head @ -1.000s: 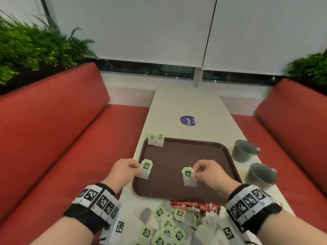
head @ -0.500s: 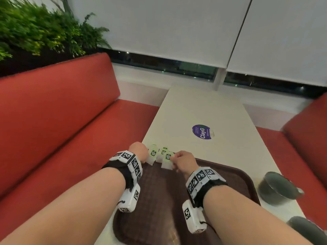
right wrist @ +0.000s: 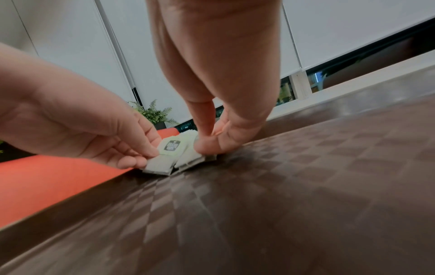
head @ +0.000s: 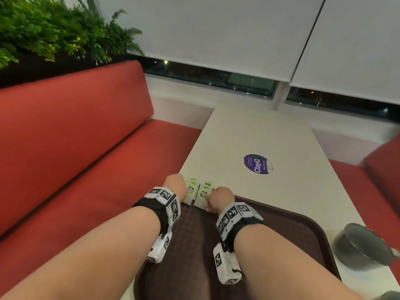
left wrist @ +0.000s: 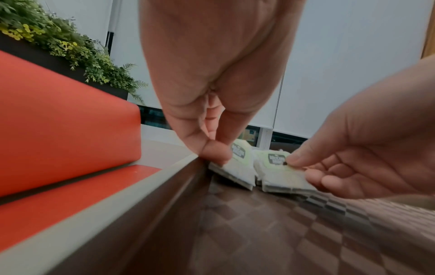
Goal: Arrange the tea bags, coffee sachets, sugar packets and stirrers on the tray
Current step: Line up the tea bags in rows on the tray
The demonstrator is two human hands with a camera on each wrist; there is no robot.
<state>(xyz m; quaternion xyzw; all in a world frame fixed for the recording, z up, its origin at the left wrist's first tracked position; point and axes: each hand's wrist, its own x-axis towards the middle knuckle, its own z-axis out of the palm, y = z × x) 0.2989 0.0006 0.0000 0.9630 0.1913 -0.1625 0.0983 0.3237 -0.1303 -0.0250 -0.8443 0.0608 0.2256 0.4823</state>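
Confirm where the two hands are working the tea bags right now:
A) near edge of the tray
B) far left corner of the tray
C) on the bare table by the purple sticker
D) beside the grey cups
B: the left hand and right hand each pinch tea bags stacked side by side in the far left corner of the tray.

Lighting was soft, even indoor stuff, kinda dim, with dark windows [head: 207, 76] behind (night outside, tiny light specks). Head view bent hard at the edges. Wrist views were smeary up close, and the tray [right wrist: 306, 186] caught a dull sheen.
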